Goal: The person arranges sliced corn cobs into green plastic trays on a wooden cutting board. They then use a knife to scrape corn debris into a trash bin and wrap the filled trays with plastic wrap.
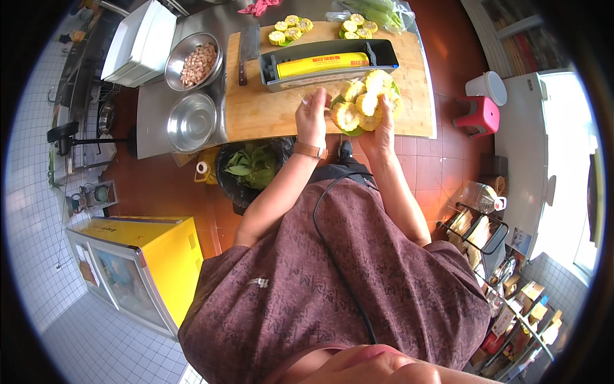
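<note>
My right hand (380,128) holds a small green plate (354,131) heaped with cut rounds of corn on the cob (367,101), its thumb lying over the corn. The plate is raised above the front of a wooden cutting board (268,115). At the plate's left side is my left hand (312,116), with bent fingers and a strap around the wrist. A thin glossy wisp of clear plastic film (304,99) shows at its fingertips; how far the film reaches is hard to see. Behind both hands, a long grey box (307,82) contains a yellow-printed roll of cling film (326,65).
A cleaver (249,45) lies on the board's left. Two more corn portions (290,30) (359,27) sit at the back, near bagged green husks (376,14). Left are a bowl of diced meat (199,65) and a metal bowl (192,122). A bin with husks (254,165) stands below.
</note>
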Demonstrator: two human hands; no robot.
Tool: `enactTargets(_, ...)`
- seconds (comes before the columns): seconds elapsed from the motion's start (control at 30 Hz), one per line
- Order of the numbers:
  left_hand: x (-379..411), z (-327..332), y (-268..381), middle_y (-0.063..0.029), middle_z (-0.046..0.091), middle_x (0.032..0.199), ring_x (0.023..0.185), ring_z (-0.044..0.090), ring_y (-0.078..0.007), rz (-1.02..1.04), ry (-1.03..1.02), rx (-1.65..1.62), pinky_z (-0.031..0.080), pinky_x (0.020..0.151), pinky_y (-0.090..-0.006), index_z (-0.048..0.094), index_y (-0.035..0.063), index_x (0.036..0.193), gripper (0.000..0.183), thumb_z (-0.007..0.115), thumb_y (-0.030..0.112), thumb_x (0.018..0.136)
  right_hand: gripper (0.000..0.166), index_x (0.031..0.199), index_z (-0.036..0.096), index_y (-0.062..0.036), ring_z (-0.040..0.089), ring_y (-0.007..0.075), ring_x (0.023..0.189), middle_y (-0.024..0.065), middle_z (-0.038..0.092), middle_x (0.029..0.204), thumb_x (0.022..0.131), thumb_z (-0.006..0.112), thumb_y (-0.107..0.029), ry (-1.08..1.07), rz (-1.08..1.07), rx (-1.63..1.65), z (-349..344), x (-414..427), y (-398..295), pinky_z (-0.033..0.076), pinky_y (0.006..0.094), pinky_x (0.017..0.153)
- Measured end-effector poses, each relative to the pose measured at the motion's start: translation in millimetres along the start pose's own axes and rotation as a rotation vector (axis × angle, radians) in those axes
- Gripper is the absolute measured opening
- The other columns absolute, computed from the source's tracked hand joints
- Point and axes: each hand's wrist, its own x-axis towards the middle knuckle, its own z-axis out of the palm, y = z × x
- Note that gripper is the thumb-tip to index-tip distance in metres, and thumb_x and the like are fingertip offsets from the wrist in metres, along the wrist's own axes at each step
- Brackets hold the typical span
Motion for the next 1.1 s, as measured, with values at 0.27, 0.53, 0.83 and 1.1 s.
enactTargets(0.27, -6, 19, 6, 0.0054, 0.043, 0.060, 0.047, 0.037, -0.0061, -0.041, -0.003, -0.205, 0.027, 0.043, -0.0243, 0.058, 0.0114, 0.086, 0.038, 0.057, 0.041, 0.109, 0.070, 0.149, 0.048, -0.0149, 0.060, 0.0272, 0.129, 0.0073, 0.060, 0.142, 0.096, 0.067, -0.058, 0.039, -0.001, 0.088, -2, 4, -22, 0.050, 0.0486, 0.111)
enactTargets(0.53, 7, 67, 1, 0.0056, 0.044, 0.060, 0.044, 0.036, -0.0057, 0.014, 0.040, -0.112, 0.030, 0.039, -0.0248, 0.054, 0.0142, 0.084, 0.039, 0.050, 0.042, 0.112, 0.068, 0.145, 0.052, -0.0139, 0.061, 0.0254, 0.127, 0.0059, 0.063, 0.138, 0.094, 0.070, -0.056, 0.036, 0.019, 0.088, -24, 34, -53, 0.051, 0.0464, 0.110)
enactTargets(0.83, 15, 103, -42, -0.0049, 0.071, 0.105, 0.094, 0.070, -0.0139, -0.215, -0.088, -0.303, 0.060, 0.086, -0.0315, 0.065, 0.0036, 0.105, 0.026, 0.055, 0.027, 0.110, 0.072, 0.145, 0.052, -0.0129, 0.062, 0.0253, 0.127, 0.0065, 0.063, 0.139, 0.092, 0.072, -0.059, -0.079, 0.165, 0.157, -14, 43, -75, 0.050, 0.0467, 0.110)
enactTargets(1.1, 20, 94, -46, -0.0068, 0.068, 0.101, 0.096, 0.068, -0.0191, 0.206, -0.319, 0.328, 0.057, 0.082, -0.0358, 0.059, 0.0056, 0.103, 0.016, 0.067, 0.019, 0.098, 0.078, 0.144, 0.051, -0.0113, 0.063, 0.0272, 0.123, 0.0088, 0.063, 0.136, 0.089, 0.074, -0.061, -0.066, 0.269, 0.170, -27, 55, -77, 0.052, 0.0480, 0.109)
